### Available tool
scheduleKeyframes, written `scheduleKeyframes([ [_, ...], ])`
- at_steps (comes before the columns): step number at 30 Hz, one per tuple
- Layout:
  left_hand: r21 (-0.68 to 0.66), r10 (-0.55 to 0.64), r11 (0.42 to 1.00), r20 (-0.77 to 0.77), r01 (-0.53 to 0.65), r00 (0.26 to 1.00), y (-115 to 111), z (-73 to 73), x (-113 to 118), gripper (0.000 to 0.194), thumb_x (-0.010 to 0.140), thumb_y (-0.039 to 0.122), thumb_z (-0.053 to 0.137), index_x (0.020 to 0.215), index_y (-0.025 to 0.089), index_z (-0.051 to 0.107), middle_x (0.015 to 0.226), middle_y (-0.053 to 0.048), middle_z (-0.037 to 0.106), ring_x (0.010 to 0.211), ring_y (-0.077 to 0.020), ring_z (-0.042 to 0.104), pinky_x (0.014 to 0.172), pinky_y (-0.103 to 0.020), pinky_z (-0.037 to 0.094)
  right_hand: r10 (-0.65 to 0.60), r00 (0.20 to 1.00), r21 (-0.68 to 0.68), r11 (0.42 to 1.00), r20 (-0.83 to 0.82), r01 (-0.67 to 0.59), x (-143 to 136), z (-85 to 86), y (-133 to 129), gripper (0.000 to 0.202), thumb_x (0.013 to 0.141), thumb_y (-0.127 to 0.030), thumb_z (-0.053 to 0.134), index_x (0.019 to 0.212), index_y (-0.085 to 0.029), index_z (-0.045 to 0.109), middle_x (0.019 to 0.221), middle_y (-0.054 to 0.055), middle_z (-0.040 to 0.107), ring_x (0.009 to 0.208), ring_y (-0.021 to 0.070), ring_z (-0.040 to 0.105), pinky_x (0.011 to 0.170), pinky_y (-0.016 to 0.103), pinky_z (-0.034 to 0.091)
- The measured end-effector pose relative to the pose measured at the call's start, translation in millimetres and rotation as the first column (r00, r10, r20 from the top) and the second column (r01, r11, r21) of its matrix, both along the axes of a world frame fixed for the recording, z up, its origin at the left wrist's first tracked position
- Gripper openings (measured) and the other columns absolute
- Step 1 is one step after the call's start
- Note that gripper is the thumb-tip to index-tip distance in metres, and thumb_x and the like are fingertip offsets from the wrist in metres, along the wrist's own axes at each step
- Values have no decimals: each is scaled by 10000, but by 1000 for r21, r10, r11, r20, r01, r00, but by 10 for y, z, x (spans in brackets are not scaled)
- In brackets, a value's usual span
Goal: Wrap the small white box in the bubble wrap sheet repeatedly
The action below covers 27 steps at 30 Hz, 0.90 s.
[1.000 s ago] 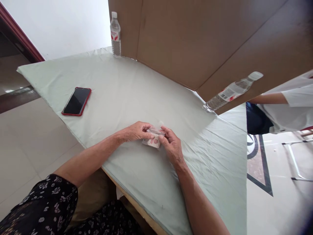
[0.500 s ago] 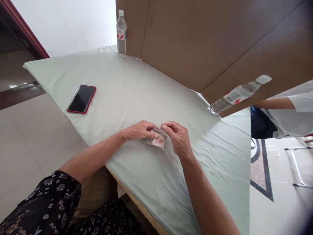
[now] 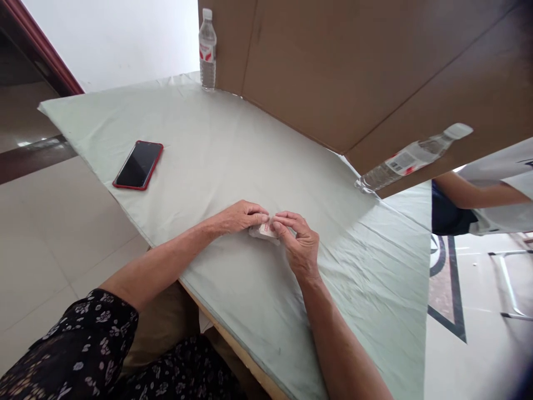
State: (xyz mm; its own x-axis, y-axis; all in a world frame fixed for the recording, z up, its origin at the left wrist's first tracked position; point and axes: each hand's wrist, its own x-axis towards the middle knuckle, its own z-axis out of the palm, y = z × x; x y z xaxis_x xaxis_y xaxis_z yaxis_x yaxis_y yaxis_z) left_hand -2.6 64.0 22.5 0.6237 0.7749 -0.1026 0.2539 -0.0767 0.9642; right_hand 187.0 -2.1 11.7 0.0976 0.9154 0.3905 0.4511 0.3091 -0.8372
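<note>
A small pale packet with red print [image 3: 267, 229], in what looks like clear plastic, is between my hands just above or on the tablecloth. My left hand [image 3: 241, 217] grips its left end, thumb on top. From the right, my right hand [image 3: 300, 240] pinches the packet's upper right part, its thumb and fingers closed there. The two sets of fingertips almost meet and cover much of the packet, so its exact kind cannot be made out.
A pale green cloth [image 3: 233, 144] covers the table. A phone in a red case [image 3: 139, 165] lies to the left. Water bottles [image 3: 207, 53] [image 3: 410, 159] stand against a brown cardboard partition [image 3: 316, 66]. Beyond it on the right, another person's arm [image 3: 485, 191] shows.
My right hand has moved slightly left and its fingertips have come onto the packet. The packet has tilted, with less of its printed face showing. The other person's arm has shifted.
</note>
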Motion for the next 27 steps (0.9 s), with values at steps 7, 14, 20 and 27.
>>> scheduleKeyframes([
  [7,38,-41,998,-10,42,999,-19,24,4,402,914,447,483,953,135,733,880,-41,693,771,-143,566,686,-246,419,51,969,109,991,243,-79,49,-33,-71,157,906,-323,642,958,-335,790,1183,42,708,1169,254,601,1046,509,437],
  [14,113,31,993,-76,-23,997,-21,40,17,390,901,405,480,1037,148,740,986,-54,724,861,-174,613,715,-249,447,148,989,-68,987,21,-146,246,-45,0,554,819,-497,724,1336,-349,590,1473,60,539,1366,299,494,1041,493,466],
  [20,104,64,993,-44,-59,997,-36,27,25,355,891,367,498,1029,146,740,878,-35,710,737,-143,589,632,-234,423,236,965,-191,959,116,-211,221,-216,53,820,733,-481,802,1458,-323,452,1435,93,566,1332,312,519,1107,523,404],
  [27,77,175,981,73,-181,982,-18,13,39,421,919,473,483,1034,134,704,855,-35,688,750,-142,586,674,-245,446,144,980,-82,988,140,-134,154,-207,-2,654,768,-356,776,1374,-321,533,1249,65,672,1188,282,607,1084,517,420],
])
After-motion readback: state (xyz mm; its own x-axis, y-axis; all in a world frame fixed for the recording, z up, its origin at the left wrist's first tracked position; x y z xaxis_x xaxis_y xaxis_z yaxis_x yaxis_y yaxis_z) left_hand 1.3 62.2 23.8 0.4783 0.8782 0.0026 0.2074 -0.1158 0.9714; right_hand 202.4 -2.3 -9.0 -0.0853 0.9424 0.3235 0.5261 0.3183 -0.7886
